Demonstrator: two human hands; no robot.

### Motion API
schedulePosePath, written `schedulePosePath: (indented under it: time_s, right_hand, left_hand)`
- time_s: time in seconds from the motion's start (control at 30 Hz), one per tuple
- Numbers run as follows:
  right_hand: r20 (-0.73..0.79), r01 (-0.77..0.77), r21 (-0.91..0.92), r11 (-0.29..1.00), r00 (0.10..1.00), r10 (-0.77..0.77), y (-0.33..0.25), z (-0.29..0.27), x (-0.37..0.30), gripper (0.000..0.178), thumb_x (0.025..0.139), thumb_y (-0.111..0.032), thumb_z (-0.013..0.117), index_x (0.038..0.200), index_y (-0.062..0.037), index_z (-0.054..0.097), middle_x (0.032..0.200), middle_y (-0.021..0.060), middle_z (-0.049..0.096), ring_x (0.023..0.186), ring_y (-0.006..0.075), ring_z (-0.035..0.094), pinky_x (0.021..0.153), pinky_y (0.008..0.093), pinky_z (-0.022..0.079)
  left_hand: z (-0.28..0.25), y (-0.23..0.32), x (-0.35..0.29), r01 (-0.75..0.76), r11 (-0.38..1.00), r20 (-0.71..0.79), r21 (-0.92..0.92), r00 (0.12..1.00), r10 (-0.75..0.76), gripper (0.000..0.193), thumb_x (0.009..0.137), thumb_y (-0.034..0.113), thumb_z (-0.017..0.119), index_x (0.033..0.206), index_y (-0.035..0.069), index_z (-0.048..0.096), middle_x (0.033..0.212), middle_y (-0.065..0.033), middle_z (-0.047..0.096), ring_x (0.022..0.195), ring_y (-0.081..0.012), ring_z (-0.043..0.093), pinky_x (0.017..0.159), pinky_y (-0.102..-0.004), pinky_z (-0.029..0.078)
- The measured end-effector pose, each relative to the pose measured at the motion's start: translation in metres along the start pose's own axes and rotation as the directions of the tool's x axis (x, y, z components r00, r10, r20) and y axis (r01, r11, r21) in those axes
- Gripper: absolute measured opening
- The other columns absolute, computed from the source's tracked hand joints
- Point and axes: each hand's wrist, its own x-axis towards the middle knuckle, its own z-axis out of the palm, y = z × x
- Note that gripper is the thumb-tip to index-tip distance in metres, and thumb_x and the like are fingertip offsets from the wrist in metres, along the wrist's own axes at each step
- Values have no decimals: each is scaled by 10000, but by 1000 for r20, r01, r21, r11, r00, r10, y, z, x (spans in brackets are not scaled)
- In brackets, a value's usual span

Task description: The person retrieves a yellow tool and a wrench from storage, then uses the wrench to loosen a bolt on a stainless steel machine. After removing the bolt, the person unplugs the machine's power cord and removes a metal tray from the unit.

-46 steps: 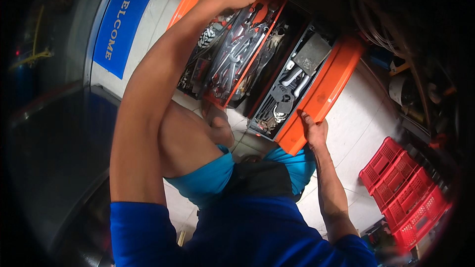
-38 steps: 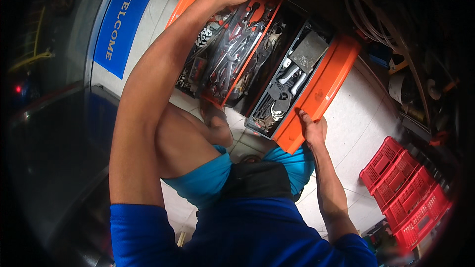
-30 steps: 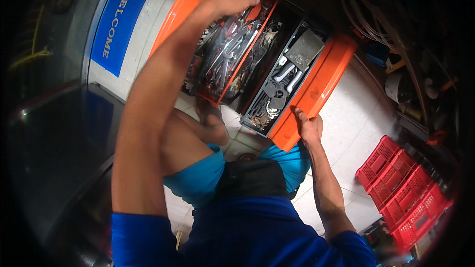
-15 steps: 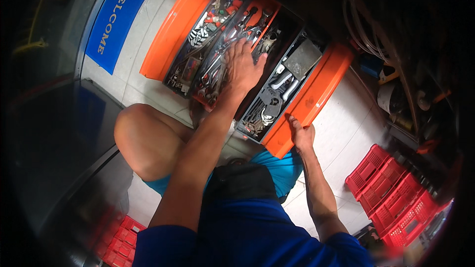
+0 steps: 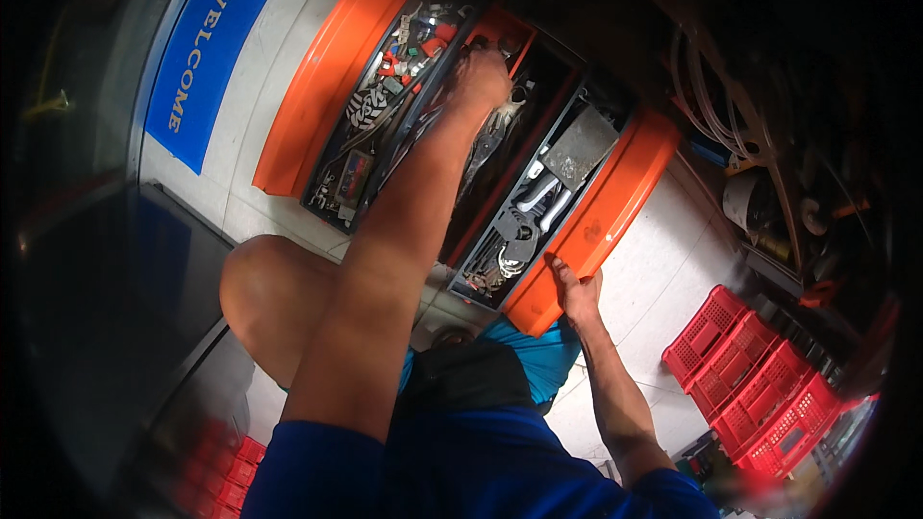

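Observation:
A cantilever toolbox stands spread apart before me, with an orange left lid [image 5: 332, 67] and an orange right lid [image 5: 615, 207]. My left hand [image 5: 484, 79] reaches into the far part of its middle compartment, fingers curled downward among the tools; whatever they grip is hidden. My right hand [image 5: 579, 296] holds the near end of the right lid, thumb on top. Wrenches and other metal tools [image 5: 490, 139] lie beside my left forearm. In the right tray are a grey metal plate [image 5: 582, 146] and several pale-handled tools [image 5: 538, 192].
The left tray holds small fittings [image 5: 409, 58] and striped pieces [image 5: 367, 108]. A blue doormat [image 5: 216, 58] lies at the far left. Stacked red plastic baskets [image 5: 755, 380] stand at the right, below coiled tubing [image 5: 707, 96]. My bent left knee [image 5: 274, 298] is close to the toolbox.
My left hand has moved farther into the middle compartment, and its spread fingers have curled in. My right hand keeps its hold on the lid. The whole view has shifted slightly.

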Motion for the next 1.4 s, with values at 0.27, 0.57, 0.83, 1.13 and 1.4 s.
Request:
schedulePosePath:
  time_s: [0.27, 0.57, 0.83, 1.13, 1.4]
  right_hand:
    - [33, 16, 10, 1000, 999, -17, 5, -3, 3, 309, 908, 22, 644, 1195, 15, 531, 1068, 101, 647, 965, 206, 658, 956, 399, 547]
    - [68, -16, -71, 997, 997, 21, -12, 4, -4, 280, 981, -22, 588, 1254, 34, 571, 1191, 107, 645, 1121, 203, 628, 1032, 338, 491]
    - [69, 6, -14, 1000, 998, -5, -14, 9, -3, 267, 977, -37, 603, 1233, 36, 582, 1141, 97, 657, 1073, 193, 638, 1044, 344, 488]
    - [57, -15, 13, 1000, 998, 15, 4, -5, 2, 376, 932, -1, 641, 1275, 8, 489, 1122, 117, 622, 1018, 224, 633, 1045, 449, 495]
    - [46, 76, -102, 992, 996, -72, 13, -13, 9, 222, 924, 40, 614, 1142, 58, 577, 1063, 137, 675, 1006, 213, 658, 1004, 381, 520]
  left_hand:
    - [-21, 3, 29, 27, 964, 124, -264, 992, 6, 347, 933, 155, 475, 1092, -81, 674, 1058, -248, 711, 990, -291, 698, 804, -430, 507]
    - [3, -34, 54, 169, 885, 329, -433, 944, -20, 346, 995, 220, 475, 1073, -48, 679, 1031, -185, 697, 872, -238, 656, 807, -390, 493]
    - [3, -34, 50, 139, 916, 261, -377, 965, -39, 347, 1016, 234, 464, 1146, -23, 658, 1098, -178, 680, 965, -250, 646, 838, -395, 488]
    - [-6, -20, 7, -43, 922, 3, -386, 999, 48, 370, 957, 181, 475, 1267, 25, 601, 1213, -235, 637, 1163, -374, 597, 956, -437, 471]
    - [33, -8, -173, -185, 948, -524, -258, 852, 23, 500, 872, 172, 695, 1306, 2, 516, 1318, -205, 514, 1264, -400, 453, 1091, -512, 336]
